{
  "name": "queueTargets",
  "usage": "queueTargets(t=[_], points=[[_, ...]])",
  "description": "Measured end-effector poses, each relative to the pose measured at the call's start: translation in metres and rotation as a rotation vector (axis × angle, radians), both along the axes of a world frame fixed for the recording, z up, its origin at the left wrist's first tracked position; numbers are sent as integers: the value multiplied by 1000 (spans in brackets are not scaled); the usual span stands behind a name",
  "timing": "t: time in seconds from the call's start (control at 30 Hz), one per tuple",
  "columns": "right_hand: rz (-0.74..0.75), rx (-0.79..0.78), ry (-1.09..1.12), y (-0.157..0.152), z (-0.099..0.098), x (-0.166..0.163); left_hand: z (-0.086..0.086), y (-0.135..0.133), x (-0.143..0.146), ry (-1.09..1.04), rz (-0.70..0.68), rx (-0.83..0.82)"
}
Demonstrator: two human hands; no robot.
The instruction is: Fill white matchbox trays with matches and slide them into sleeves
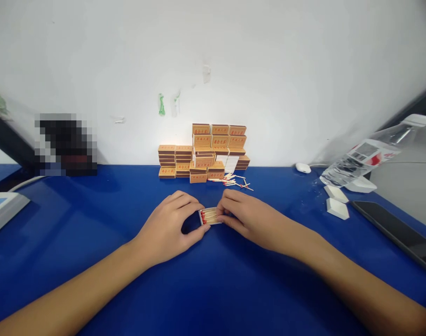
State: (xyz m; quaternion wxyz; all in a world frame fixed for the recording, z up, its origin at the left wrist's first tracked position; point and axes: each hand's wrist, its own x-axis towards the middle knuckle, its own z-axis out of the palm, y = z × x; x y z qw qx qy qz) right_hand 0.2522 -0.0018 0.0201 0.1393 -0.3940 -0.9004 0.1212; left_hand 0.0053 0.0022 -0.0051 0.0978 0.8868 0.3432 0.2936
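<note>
A small matchbox tray [201,218] lies on the blue table in front of me, filled with red-tipped matches [209,215] whose heads point left. My left hand [173,226] grips the tray's left end, index finger on the far edge and thumb on the near edge. At the other end, my right hand [239,212] pinches the matches, and its fingers cover the tray's right side. Just beyond the hands, loose matches [230,179] are scattered beside stacked yellow-and-brown matchboxes [202,161]. Some white trays [231,163] stand among the stacked boxes.
A clear plastic bottle [367,156] leans at the right, near white blocks [337,208] and a dark phone [402,231]. A white earbud case [303,168] sits by the wall. To the left is a white power strip [6,210] and a pixelated dark object [67,147].
</note>
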Motion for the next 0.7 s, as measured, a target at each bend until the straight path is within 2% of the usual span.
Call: queueTargets(t=[0.1, 0.2, 0.37, 0.5, 0.7], points=[[1, 46, 17, 0, 4, 5, 1, 0, 0, -8, -4, 4], [-86, 73, 15, 8, 8, 16, 0, 0, 0, -16, -1, 7], [-225, -58, -70, 28, 1, 35, -2, 1, -1, 23, 19, -25], [-207, -112, -71, 33, -5, 41, -2, 1, -1, 29, 23, -25], [-149, -120, 1, 18, 3, 22, -1, 0, -1, 20, 20, -14]])
